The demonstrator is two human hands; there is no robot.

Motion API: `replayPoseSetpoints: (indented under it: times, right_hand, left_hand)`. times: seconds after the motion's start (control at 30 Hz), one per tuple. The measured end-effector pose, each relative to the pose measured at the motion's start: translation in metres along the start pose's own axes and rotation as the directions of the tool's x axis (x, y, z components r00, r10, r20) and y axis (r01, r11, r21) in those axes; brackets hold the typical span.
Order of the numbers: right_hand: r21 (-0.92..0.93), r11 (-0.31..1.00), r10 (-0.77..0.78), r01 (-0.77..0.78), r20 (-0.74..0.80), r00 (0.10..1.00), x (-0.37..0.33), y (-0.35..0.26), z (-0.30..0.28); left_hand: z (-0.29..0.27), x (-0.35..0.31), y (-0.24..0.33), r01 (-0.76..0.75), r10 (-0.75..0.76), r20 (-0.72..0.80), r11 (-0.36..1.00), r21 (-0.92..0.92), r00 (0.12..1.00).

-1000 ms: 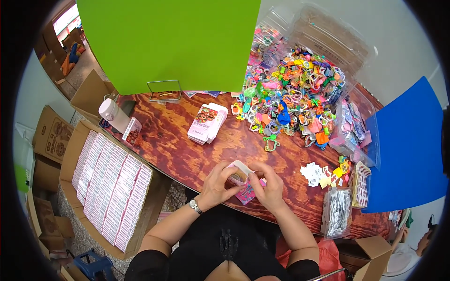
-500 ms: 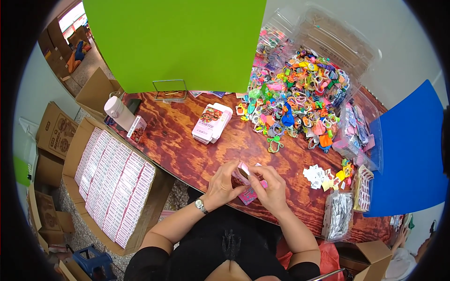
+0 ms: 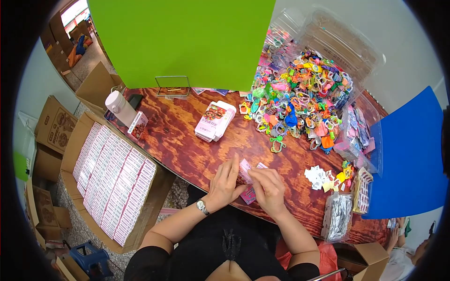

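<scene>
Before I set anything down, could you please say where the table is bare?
Bare table shows between the stacked pink cartons and the small carton, and between the trinket heap and the right hand. The right side is crowded with that heap, white slips and silver packets.

Pale wall (image 3: pixel 37 84) on L; whitish wall (image 3: pixel 408 47) upper R. Far upper L: v. bright window or opening (image 3: pixel 74 11), washed out, can't tell which. Speckled gray flr (image 3: pixel 177 194) betw. L side & tbl (image 3: pixel 164 131). Tbl top reddish-brn wood grain, slight sheen. Lg green panel (image 3: pixel 178 42) upright along tbl's back; blue panel (image 3: pixel 408 159) at R end. Blue stool (image 3: pixel 91 260) lower L, on flr.
</scene>
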State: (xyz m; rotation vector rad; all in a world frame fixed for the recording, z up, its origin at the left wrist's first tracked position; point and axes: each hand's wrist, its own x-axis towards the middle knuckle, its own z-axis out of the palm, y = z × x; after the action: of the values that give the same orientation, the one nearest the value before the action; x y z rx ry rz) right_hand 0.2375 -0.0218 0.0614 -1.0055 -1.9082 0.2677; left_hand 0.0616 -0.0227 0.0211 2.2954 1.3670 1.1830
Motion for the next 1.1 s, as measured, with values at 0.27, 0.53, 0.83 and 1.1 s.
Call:
replayPoseSetpoints:
  times: [0.27, 0.53, 0.83, 1.1]
  right_hand:
    - [0.015, 0.996, 0.091, -0.09, -0.115, 0.989, -0.013, -0.005, 0.012]
    - [-0.068, 0.998, -0.015, 0.005, -0.15, 0.989, -0.017, -0.005, 0.017]
    - [-0.071, 0.997, 0.01, -0.012, -0.029, 1.0, -0.005, -0.009, 0.018]
    - [0.087, 0.996, -0.008, -0.01, 0.195, 0.981, 0.005, 0.011, 0.042]
  left_hand:
    - [-0.001, -0.003, -0.005, -0.016, 0.016, -0.003, 0.999, -0.028, 1.0]
    - [-0.004, -0.001, -0.002, -0.056, 0.057, -0.017, 0.998, 0.022, 0.998]
    - [-0.008, -0.005, -0.002, 0.022, -0.026, -0.056, 0.997, -0.07, 0.998]
    - [-0.035, -0.015, -0.022, 0.075, -0.067, 0.062, 0.989, -0.131, 0.996]
